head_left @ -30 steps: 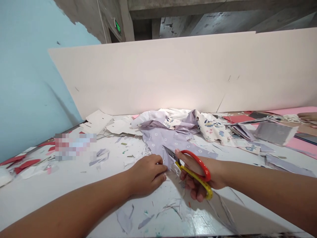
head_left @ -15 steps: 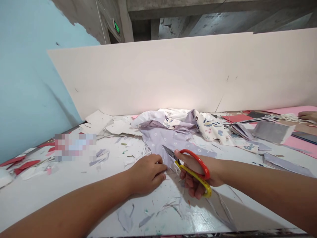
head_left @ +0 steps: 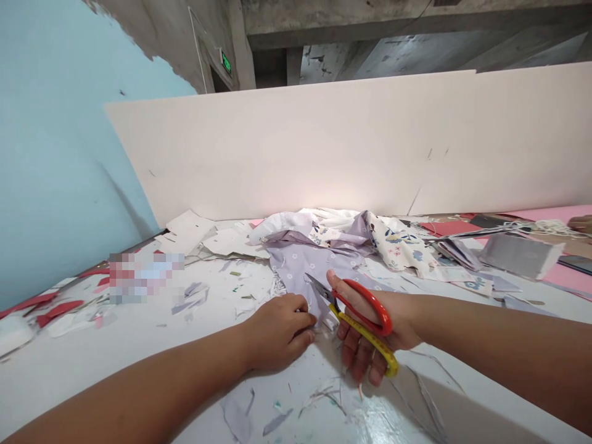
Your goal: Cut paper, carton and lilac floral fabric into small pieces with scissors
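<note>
Lavender fabric with small white flowers (head_left: 319, 262) lies bunched in the middle of the white table (head_left: 203, 364). My left hand (head_left: 282, 333) is closed on the near end of this fabric, fingertips pressed together at its edge. In my right hand (head_left: 365, 351) is a pair of scissors (head_left: 365, 308) with one red and one yellow handle. Thumb and fingers go through the handles, and the partly opened blades point up and left over the lavender fabric. Cream fabric with a flower print (head_left: 400, 243) adjoins the lavender piece at the back right.
Cut scraps (head_left: 277, 422) and thin strips litter the table. Cardboard pieces (head_left: 231, 240) lie at the back left, beneath a tall pale board (head_left: 296, 154). At right are a grey folded piece (head_left: 520, 256), white cord (head_left: 550, 227), a phone (head_left: 576, 264) and another person's hand (head_left: 580, 223).
The view has shifted slightly, so the scene sits a little lower and to the right. The fingers of my right hand have spread a little on the scissors. My left hand keeps its hold.
</note>
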Motion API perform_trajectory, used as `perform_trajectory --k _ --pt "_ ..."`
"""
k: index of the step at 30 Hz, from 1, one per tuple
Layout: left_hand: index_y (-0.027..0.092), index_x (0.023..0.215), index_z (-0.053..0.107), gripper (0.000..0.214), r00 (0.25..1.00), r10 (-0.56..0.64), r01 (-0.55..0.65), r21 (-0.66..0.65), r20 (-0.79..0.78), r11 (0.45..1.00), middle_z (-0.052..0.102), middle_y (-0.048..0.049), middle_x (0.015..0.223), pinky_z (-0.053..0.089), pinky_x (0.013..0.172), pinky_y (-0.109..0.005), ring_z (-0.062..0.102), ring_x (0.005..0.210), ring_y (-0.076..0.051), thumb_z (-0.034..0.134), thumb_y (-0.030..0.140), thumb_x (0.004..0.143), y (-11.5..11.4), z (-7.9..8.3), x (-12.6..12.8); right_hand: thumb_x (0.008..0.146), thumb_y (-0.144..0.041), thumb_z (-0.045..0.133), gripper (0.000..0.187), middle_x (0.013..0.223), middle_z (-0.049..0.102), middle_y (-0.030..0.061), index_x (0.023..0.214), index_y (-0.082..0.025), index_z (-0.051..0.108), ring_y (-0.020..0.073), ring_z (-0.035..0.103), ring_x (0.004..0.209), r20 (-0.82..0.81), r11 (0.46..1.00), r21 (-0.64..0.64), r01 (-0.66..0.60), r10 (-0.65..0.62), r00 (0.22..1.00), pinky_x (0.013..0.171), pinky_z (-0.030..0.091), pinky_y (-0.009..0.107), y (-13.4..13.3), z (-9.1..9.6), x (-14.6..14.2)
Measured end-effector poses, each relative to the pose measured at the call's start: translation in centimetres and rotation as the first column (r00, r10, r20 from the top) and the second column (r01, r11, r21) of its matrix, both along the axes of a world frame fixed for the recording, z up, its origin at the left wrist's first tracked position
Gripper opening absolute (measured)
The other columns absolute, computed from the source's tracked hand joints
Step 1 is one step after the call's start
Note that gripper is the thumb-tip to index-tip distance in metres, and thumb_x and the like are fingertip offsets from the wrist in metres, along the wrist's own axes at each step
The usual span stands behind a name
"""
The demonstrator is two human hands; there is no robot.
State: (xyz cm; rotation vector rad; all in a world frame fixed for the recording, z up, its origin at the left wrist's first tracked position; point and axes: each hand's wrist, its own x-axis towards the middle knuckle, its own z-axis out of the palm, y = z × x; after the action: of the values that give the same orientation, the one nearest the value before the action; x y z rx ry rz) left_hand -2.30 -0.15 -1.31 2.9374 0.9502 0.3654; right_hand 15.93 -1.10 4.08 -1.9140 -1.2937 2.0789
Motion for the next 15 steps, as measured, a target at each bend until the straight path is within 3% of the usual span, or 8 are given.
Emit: perform_trajectory --k 10,15 --pt "0.018 0.092 0.063 0.024 1.000 0.011 -0.011 0.001 -0.007 1.000 0.056 -0.0061 0.089 0.043 0.074 -0.029 0.051 0.081 -0.017 0.043 0.025 0.082 -0.2 0.1 0.0 0.066 -0.080 -0.003 0.096 0.053 0.057 0.0103 0.100 -0.004 0.044 0.0237 0.061 0.045 0.005 1.000 0.012 0.023 -0.023 1.000 0.039 0.048 0.032 0.3 -0.1 -0.3" --pt "0.018 0.089 0.062 0.022 1.000 0.004 -0.004 0.012 -0.018 1.000 0.055 -0.0059 0.090 0.042 0.074 -0.029 0.051 0.081 -0.016 0.043 0.025 0.082 0.0 0.1 0.1 0.077 -0.072 0.003 0.077 0.047 0.055 0.0071 0.092 -0.009 0.045 0.0220 0.060 0.040 0.001 0.999 0.031 0.025 -0.025 1.000 0.035 0.046 0.029 0.7 -1.0 0.0"
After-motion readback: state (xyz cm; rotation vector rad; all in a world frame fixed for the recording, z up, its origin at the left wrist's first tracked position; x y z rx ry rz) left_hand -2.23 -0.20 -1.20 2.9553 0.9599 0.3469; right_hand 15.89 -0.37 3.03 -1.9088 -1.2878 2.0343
